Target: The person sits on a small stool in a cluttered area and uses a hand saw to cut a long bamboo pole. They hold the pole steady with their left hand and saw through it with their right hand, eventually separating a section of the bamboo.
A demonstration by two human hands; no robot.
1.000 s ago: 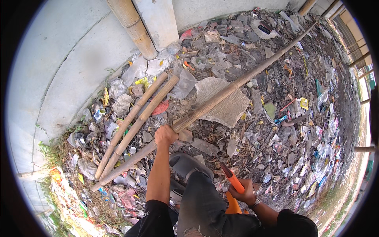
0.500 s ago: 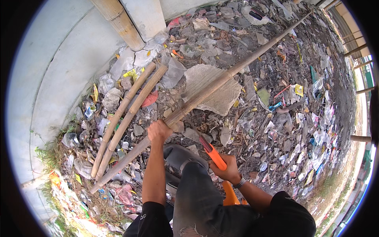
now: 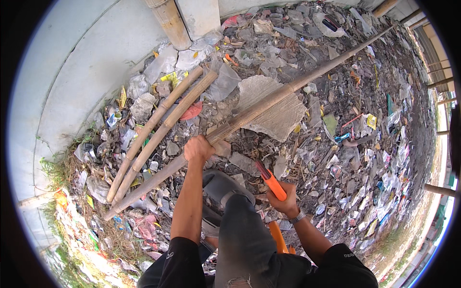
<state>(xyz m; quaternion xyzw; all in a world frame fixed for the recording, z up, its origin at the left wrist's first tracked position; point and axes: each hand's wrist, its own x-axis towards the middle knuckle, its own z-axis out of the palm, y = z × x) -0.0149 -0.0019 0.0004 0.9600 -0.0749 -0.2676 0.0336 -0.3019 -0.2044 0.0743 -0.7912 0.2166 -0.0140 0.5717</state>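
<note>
Head view: person stands on littered ground, both forearms entering from the lower edge.
Left hand (image 3: 198, 149): fingers wrapped tight round the long bamboo pole (image 3: 269, 102), gripping it near the thicker lower part.
Long bamboo pole: runs diagonally, lower end at bottom left by the grass, thin end far up at top right; raised slightly at the grip, whether the far end touches the ground cannot be told.
Right hand (image 3: 287, 200): closed round the orange handle (image 3: 274, 186) of a tool, handle pointing up and left toward the pole (the dark end above the handle is short; blade shape cannot be told).
Gap: tool end sits just below the pole, apart from it.
Two shorter bamboo poles (image 3: 161, 128): lie side by side on the ground, left of the held pole, roughly parallel to it, touching each other along most of their length.
Flat grey slab (image 3: 276, 113): lies under the held pole's middle stretch.
Ground (image 3: 365, 158): covered with plastic scraps, wrappers and rubble.
Wall (image 3: 81, 72): pale, curved, at upper left; an upright bamboo post (image 3: 169, 21) stands against it.
Leg: grey trousers, knee raised between the two arms.
</note>
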